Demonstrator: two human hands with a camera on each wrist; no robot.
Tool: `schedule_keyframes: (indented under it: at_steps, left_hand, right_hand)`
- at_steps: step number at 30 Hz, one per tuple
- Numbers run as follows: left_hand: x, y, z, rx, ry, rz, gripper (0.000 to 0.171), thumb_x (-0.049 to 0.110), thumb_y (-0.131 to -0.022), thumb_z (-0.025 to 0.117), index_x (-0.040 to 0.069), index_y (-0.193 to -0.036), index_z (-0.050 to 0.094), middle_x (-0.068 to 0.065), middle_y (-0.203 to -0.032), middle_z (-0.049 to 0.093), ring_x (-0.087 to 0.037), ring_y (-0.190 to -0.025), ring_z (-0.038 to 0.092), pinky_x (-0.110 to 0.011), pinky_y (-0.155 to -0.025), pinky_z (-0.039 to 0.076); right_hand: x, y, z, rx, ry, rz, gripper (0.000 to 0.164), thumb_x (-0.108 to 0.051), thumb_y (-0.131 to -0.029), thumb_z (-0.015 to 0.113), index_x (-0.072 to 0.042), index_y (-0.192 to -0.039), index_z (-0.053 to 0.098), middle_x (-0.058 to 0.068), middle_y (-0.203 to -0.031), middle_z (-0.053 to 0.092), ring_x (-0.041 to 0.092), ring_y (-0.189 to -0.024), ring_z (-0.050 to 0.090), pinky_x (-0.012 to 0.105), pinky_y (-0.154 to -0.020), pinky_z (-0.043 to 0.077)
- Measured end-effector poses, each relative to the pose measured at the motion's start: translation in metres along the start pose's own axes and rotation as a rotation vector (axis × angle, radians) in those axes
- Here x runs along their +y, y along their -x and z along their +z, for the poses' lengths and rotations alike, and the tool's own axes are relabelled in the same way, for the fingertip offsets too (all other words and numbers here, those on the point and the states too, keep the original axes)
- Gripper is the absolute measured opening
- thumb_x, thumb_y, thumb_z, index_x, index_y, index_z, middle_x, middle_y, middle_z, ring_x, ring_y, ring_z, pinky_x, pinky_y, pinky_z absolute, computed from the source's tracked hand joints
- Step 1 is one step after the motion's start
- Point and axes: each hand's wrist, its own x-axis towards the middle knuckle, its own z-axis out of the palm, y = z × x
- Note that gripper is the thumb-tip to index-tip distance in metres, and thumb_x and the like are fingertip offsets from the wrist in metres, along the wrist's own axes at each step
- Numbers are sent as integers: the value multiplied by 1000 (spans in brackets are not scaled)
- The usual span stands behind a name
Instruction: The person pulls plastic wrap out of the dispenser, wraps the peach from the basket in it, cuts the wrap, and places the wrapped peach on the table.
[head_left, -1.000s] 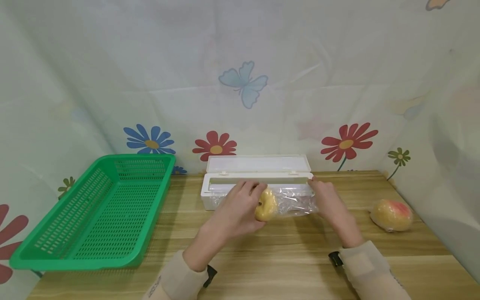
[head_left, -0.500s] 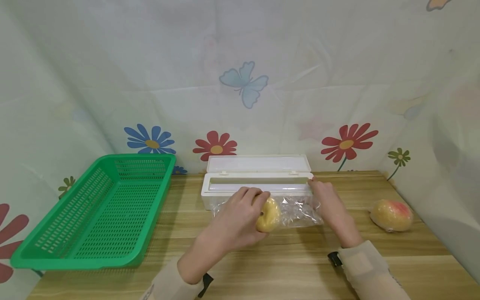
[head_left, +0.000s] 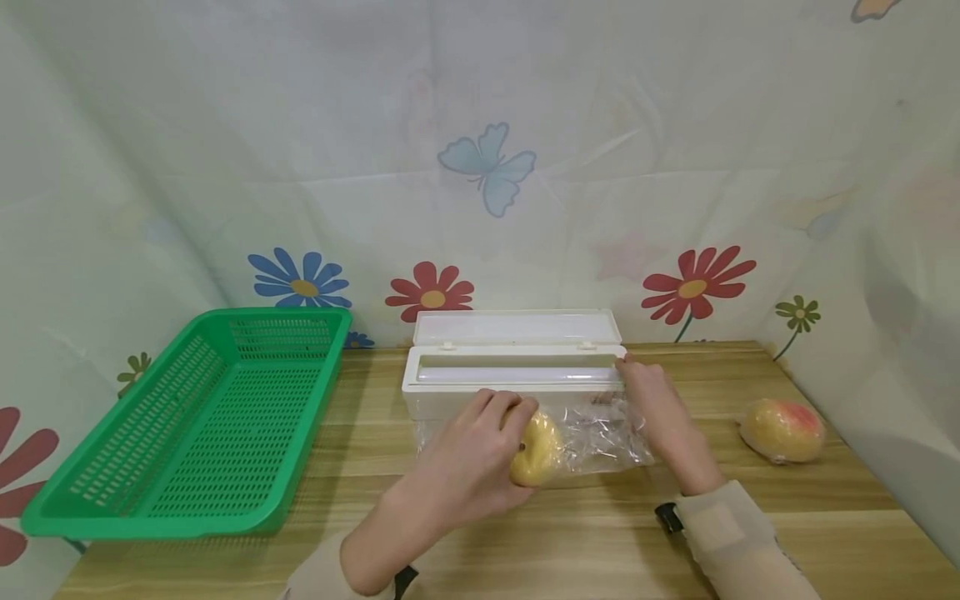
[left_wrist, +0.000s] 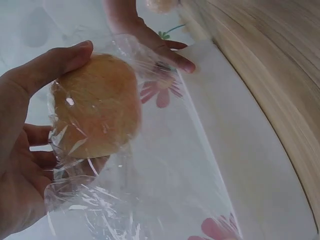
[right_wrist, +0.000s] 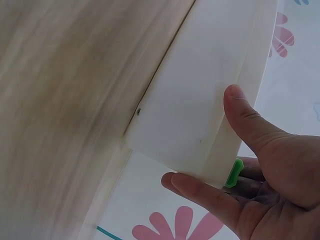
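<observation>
In front of the white cling film dispenser (head_left: 517,406), my left hand (head_left: 476,458) grips a yellow apple (head_left: 542,450). A dark stem dimple shows on its side. Clear cling film (head_left: 603,442) wraps the apple and stretches back to the dispenser; in the left wrist view, the film (left_wrist: 100,210) is crumpled around the fruit (left_wrist: 97,105). The dispenser's lid (head_left: 516,327) stands up, and a film roll (head_left: 517,375) lies inside. My right hand (head_left: 660,412) holds the dispenser's right end, the thumb on its front edge and fingers around the end in the right wrist view.
A green plastic basket (head_left: 307,475) stands at the left of the wooden table (head_left: 570,542). On the right sits a film-wrapped yellow-and-red fruit (head_left: 783,431). A flower-printed cloth (head_left: 570,250) hangs behind the table and along its sides.
My left hand has moved toward me with the apple, drawing the film farther out of the dispenser. The right hand stays on the dispenser's end.
</observation>
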Motion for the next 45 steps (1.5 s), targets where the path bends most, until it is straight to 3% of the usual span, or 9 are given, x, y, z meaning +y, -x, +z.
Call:
schedule_keyframes:
  at_steps: [5, 9, 16, 25, 31, 35, 40, 43, 45]
  left_hand:
    - [6, 4, -2, 1, -31, 16, 75, 45, -67, 91, 3, -122, 62, -8, -110, 64, -23, -102, 61, -31, -90, 56]
    - [11, 8, -4, -9, -48, 21, 75, 46, -67, 91, 4, -122, 62, -6, -108, 64, -22, -100, 61, -30, -88, 56]
    - [17, 13, -6, -62, -30, 22, 79, 49, -66, 92, 5, -124, 62, -5, -109, 64, -21, -100, 61, -29, -89, 55]
    - [21, 21, -5, -61, 23, 19, 73, 48, -65, 92, 6, -117, 63, -3, -107, 63, -19, -97, 60, -28, -85, 55]
    - [21, 23, 2, -137, 58, -9, 85, 52, -63, 94, 4, -125, 63, -3, -112, 63, -18, -103, 60, -28, -87, 55]
    - [20, 23, 11, -219, 73, -32, 94, 55, -65, 93, 2, -134, 58, -5, -120, 64, -21, -110, 60, -30, -95, 52]
    - [18, 24, 24, -273, 140, -89, 102, 55, -65, 94, 2, -140, 51, -7, -126, 65, -22, -114, 61, -32, -96, 52]
    - [14, 24, 33, -283, 185, -109, 96, 54, -63, 96, 3, -133, 54, -5, -122, 65, -21, -112, 61, -31, -97, 52]
    - [12, 24, 40, -296, 213, -117, 92, 53, -63, 96, 4, -129, 56, -5, -120, 65, -21, -113, 62, -31, -99, 51]
  right_hand:
    - [-1, 1, 1, -38, -60, 58, 23, -13, -90, 79, 4, -100, 66, 16, -83, 69, 32, -71, 67, 51, -63, 56]
    - [-2, 2, 2, -74, -130, 117, 39, -25, -84, 86, 1, -103, 65, 9, -80, 67, 28, -72, 66, 48, -61, 55]
    - [-2, 4, 3, -56, -105, 95, 42, -25, -85, 84, 6, -104, 64, 13, -79, 66, 26, -65, 63, 45, -58, 54]
    - [-3, 6, 3, -50, -103, 102, 39, -23, -87, 82, 6, -106, 64, 19, -89, 68, 24, -67, 59, 40, -60, 51]
    - [-4, 4, 2, -64, -110, 126, 37, -24, -88, 81, 4, -104, 63, 12, -79, 64, 23, -64, 56, 37, -57, 49]
    - [-3, 3, 2, -63, -109, 124, 38, -25, -87, 83, 3, -100, 62, 6, -71, 59, 22, -62, 53, 37, -56, 47]
    - [-2, 2, 2, -35, -95, 88, 42, -22, -84, 85, 9, -105, 65, 21, -89, 68, 32, -72, 65, 50, -66, 56]
    - [-2, 2, 1, -30, -100, 76, 44, -20, -83, 86, 10, -107, 66, 32, -108, 67, 38, -81, 70, 55, -74, 57]
    - [-2, 2, 1, -37, -102, 81, 44, -21, -83, 86, 10, -106, 66, 35, -111, 66, 38, -82, 70, 54, -74, 57]
